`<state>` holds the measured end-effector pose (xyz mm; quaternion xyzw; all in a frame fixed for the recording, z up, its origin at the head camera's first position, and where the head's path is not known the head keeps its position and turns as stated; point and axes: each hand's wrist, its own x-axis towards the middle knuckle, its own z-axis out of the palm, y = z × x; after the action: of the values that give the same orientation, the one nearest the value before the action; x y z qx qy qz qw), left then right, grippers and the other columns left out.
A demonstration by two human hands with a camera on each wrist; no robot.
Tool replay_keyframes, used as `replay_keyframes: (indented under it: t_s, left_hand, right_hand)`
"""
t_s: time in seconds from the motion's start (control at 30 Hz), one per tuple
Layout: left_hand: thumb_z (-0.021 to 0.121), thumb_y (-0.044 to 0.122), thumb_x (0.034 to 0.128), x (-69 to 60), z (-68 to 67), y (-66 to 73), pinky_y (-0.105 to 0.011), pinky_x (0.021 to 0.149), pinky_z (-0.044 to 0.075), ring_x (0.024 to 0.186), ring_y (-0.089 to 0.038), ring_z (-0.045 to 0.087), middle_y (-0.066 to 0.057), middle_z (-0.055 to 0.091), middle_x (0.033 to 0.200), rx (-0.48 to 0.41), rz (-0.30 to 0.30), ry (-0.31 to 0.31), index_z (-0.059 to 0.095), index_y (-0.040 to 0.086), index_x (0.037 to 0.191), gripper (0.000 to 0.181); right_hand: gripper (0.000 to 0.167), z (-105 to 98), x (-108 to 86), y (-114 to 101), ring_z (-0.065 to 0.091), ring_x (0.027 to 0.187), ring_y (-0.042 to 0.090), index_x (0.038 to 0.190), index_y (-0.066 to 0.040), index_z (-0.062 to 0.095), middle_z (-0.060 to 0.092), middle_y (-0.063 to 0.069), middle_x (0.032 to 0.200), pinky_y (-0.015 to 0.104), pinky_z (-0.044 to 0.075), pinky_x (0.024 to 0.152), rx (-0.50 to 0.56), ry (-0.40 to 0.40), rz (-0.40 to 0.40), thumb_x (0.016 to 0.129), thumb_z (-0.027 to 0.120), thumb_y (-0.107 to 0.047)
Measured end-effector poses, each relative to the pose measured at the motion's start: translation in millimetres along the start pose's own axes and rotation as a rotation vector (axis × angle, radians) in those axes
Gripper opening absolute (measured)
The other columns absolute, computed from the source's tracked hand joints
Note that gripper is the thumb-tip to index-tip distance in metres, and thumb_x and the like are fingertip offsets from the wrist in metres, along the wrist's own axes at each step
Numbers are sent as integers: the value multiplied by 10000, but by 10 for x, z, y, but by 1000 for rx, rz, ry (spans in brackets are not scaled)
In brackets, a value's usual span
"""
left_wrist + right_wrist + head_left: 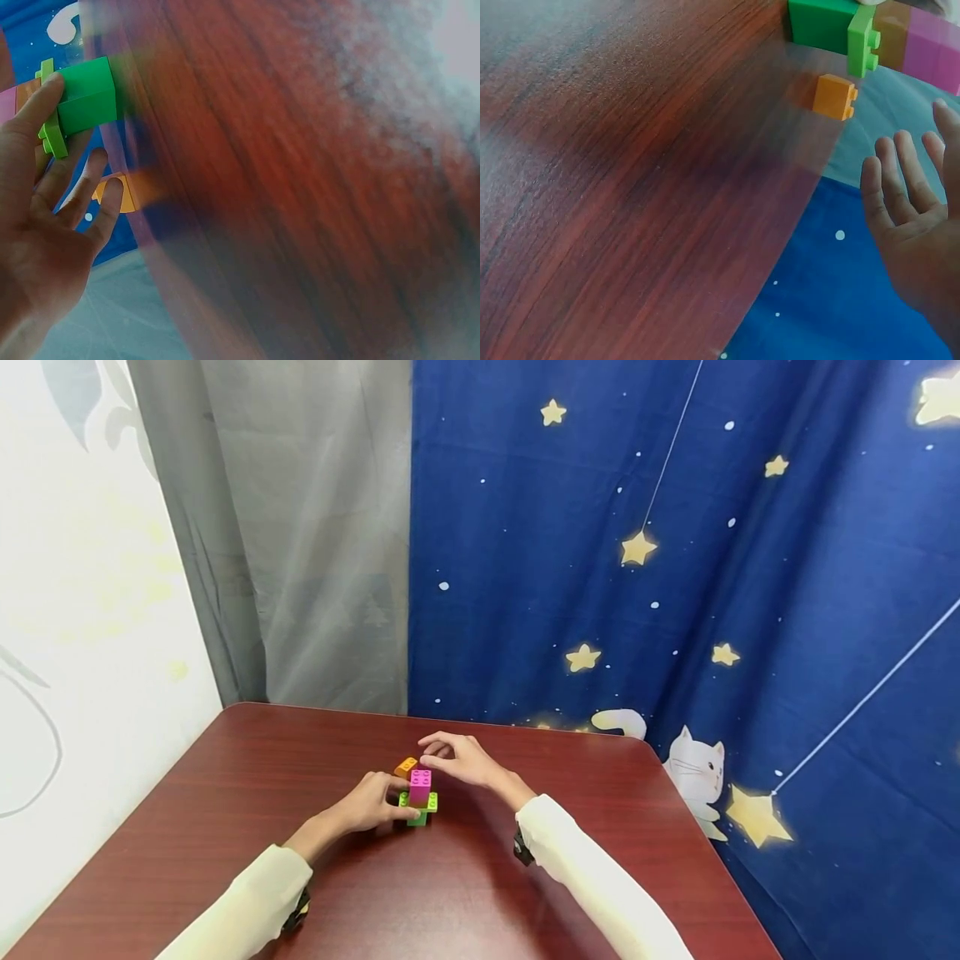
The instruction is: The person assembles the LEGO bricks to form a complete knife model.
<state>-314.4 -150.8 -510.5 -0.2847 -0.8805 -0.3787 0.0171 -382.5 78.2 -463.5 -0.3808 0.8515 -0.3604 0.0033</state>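
Note:
A stack of toy building bricks stands on the table: a green brick (pixel 88 94) at the bottom, a lime plate (pixel 860 45) over it, then an orange-brown brick (pixel 892 36) and pink bricks (pixel 420 789) on top. My left hand (pixel 369 803) grips the stack low down, thumb on the near side at the lime plate and fingers behind. To the right of the stack and slightly beyond it, my right hand (pixel 467 762) hovers with loosely bent fingers and holds nothing. A loose orange brick (pixel 406 767) lies just behind the stack.
The dark red wooden table (pixel 480 893) ends at a far edge close behind the bricks. Beyond hang a grey curtain (pixel 322 527) and a blue curtain (pixel 525 527) with stars. A white patterned surface (pixel 90 652) borders the left side.

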Motion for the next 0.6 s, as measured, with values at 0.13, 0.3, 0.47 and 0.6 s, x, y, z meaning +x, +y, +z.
replay_keyframes:
  t_s: [0.13,0.3,0.47,0.6]
  left_hand:
    - [858,378,866,3,8,-3,-319,759,572,791,-37,670,102,759,934,25,16,3,778,119,1061,334]
    - [865,363,861,-4,20,5,-289,742,560,776,-7,662,123,756,914,44,29,7,781,145,1032,289]
    - [869,355,858,-12,13,14,-383,770,585,784,-32,670,108,762,922,42,24,12,783,129,1040,303]
    - [862,376,862,-5,4,22,-395,773,583,799,-67,674,108,762,933,46,16,5,786,130,1060,325]
  right_hand:
    - [333,55,51,62,726,949,198,1292,-114,689,757,74,1096,242,553,860,-12,6,26,979,748,-210]
    - [355,155,97,156,736,944,245,1284,-74,685,755,150,1103,270,566,851,2,12,47,954,776,-169]
    - [406,245,146,216,742,932,254,1294,-22,671,752,162,1099,257,570,833,1,9,63,928,802,-140]
    - [441,305,182,255,745,929,267,1299,28,658,751,176,1093,267,576,838,-4,5,72,893,812,-49]
